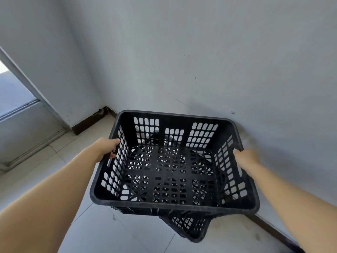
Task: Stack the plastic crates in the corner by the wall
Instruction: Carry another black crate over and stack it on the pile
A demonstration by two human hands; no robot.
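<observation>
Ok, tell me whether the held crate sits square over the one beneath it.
No, the lower crate is turned at an angle, its corner poking out past the upper crate at its near rim.

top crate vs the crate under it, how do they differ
The top crate is gripped at its sides by the left hand and right hand; the lower crate is untouched by either. The top crate shows whole; the lower crate shows one corner, turned askew to it. Both are black with slotted walls.
</observation>
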